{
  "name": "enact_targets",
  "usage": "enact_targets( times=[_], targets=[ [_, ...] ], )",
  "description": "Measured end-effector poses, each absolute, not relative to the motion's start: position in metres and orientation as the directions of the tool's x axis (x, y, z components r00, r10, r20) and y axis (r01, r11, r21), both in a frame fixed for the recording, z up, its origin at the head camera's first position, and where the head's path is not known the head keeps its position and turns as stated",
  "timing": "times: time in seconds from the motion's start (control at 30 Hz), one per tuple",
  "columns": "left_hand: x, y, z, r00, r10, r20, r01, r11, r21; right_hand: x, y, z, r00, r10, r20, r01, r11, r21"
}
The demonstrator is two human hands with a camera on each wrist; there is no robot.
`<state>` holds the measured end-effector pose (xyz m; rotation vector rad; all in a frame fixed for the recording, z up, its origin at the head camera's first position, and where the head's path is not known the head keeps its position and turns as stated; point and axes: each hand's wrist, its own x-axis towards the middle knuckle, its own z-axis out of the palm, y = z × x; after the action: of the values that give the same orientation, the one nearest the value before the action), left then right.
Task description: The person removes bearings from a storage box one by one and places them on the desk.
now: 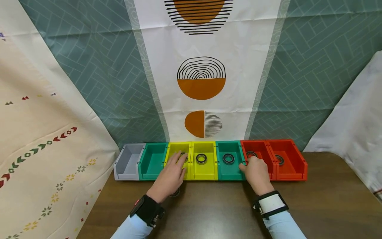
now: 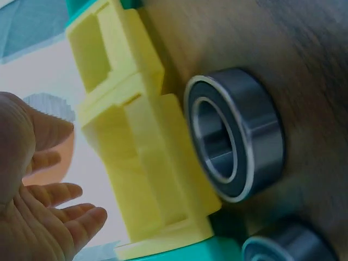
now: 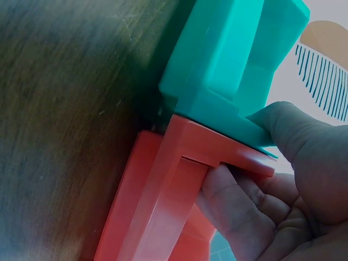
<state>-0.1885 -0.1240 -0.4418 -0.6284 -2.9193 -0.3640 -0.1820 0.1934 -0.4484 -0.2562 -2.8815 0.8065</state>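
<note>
My left hand (image 1: pixel 170 176) is over the left yellow bin (image 1: pixel 178 146), its fingers spread and holding nothing. Partly behind those fingers, a ball bearing (image 1: pixel 186 157) lies in that bin. In the left wrist view, a large steel bearing (image 2: pixel 261 136) is on the table before the yellow bins, with a second bearing (image 2: pixel 296 242) near the bottom edge. My right hand (image 1: pixel 257 174) pinches the adjoining walls of the right teal bin (image 3: pixel 217 117) and left red bin (image 3: pixel 190 136), thumb on the teal side, fingers inside the red. A bearing (image 1: pixel 251 152) sits behind this hand.
The bins stand in a row against the patterned backdrop cloth (image 1: pixel 110 66). Single bearings lie in the right yellow bin (image 1: pixel 206 172), right teal bin and right red bin (image 1: pixel 290 169). A grey bin (image 1: pixel 128 166) and another teal bin (image 1: pixel 153 166) form the left end. The brown table (image 1: pixel 215 209) extends in front.
</note>
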Motion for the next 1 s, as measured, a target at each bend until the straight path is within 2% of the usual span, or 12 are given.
enact_targets(
  times=[0.2,0.37,0.57,1.0],
  targets=[
    [-0.21,-0.121,-0.469,-0.902,0.382,0.201,0.417,0.892,0.174,-0.181,0.194,-0.452,-0.977,0.204,0.068,0.138,0.837,-0.53],
    [-0.217,-0.122,-0.484,-0.913,0.379,0.152,0.4,0.904,0.147,-0.182,0.192,-0.452,-0.977,0.199,0.081,0.128,0.841,-0.526],
    [-0.227,-0.119,-0.482,-0.917,0.376,0.134,0.395,0.903,0.169,-0.184,0.191,-0.452,-0.972,0.208,0.111,0.12,0.842,-0.525],
    [-0.247,-0.113,-0.484,-0.946,0.324,0.0,0.316,0.924,0.215,-0.186,0.194,-0.452,-0.972,0.206,0.112,0.121,0.848,-0.515]
  ],
)
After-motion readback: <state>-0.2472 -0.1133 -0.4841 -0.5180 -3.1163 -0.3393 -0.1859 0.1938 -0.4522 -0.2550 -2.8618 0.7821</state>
